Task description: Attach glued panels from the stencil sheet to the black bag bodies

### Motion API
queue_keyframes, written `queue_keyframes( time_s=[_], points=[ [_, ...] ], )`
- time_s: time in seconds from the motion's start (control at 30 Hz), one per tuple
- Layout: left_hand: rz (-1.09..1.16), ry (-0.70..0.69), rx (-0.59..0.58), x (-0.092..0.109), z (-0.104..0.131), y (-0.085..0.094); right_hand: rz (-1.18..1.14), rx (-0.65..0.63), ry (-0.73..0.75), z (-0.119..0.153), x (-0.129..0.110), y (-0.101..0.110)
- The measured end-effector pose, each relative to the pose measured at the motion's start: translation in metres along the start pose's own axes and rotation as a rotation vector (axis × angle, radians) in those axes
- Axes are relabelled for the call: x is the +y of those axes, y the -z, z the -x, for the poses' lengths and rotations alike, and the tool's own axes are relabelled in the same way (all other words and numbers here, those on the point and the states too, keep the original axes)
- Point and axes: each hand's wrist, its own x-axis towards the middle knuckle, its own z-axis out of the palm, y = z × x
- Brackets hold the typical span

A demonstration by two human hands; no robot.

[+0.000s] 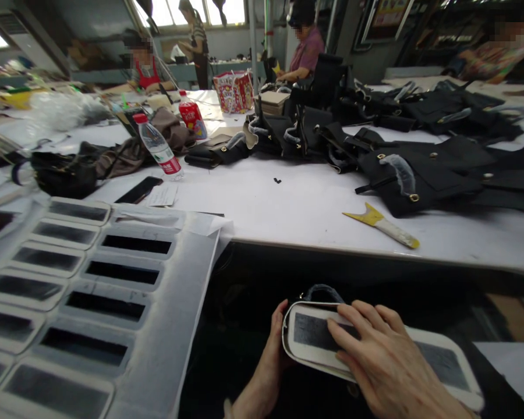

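Note:
A long piece with rounded ends, cream-rimmed with a dark centre (445,364), lies on top of a bag with a cream edge and a plastic-wrapped handle (325,289), in front of the table. My left hand (268,361) grips the bag's left end, thumb upright beside it. My right hand (382,352) rests on the piece with its fingers spread across the top, pressing it against the bag. To the left, a sheet (174,308) bears several similar cream-rimmed pieces (55,387) and dark rectangular openings.
On the white table (253,203) are a yellow-ended tool (384,226), black bags (428,174), a water bottle (159,145), a phone (138,190) and a red bottle (193,116). Several people are at work beyond.

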Motion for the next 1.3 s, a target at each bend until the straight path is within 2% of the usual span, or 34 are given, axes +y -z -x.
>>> queue_keyframes(
  time_s=[0.17, 0.27, 0.4, 0.47, 0.57, 0.67, 0.8, 0.97, 1.2, 1.3],
  points=[
    [0.012, -0.006, -0.069, -0.001, -0.004, 0.003, -0.314, -0.136, 0.055, -0.01, -0.015, 0.001],
    [0.049, -0.021, -0.107, -0.002, -0.009, 0.007, -0.44, -0.038, 0.051, -0.018, -0.016, -0.002],
    [0.085, -0.019, -0.107, 0.001, -0.01, 0.006, -0.385, 0.021, 0.127, -0.022, -0.015, -0.013],
    [0.1, -0.004, -0.099, 0.005, -0.009, 0.003, -0.339, 0.01, 0.143, -0.023, -0.018, -0.018],
    [0.076, 0.015, -0.054, 0.009, -0.008, 0.001, -0.36, -0.081, 0.087, -0.026, -0.026, -0.022],
    [0.082, 0.041, -0.035, 0.01, -0.011, 0.003, -0.38, -0.076, 0.054, -0.028, -0.031, -0.024],
    [0.05, 0.054, -0.078, 0.017, -0.009, 0.005, -0.416, -0.05, 0.007, -0.026, -0.032, -0.027],
    [0.011, 0.137, -0.175, 0.033, 0.0, 0.002, -0.499, -0.052, -0.038, -0.023, -0.034, -0.029],
    [0.0, 0.147, -0.188, 0.033, 0.004, 0.014, -0.519, 0.044, -0.098, -0.017, -0.038, -0.035],
    [0.021, 0.172, -0.218, 0.037, 0.008, 0.013, -0.499, 0.081, -0.117, -0.014, -0.039, -0.039]
  ],
)
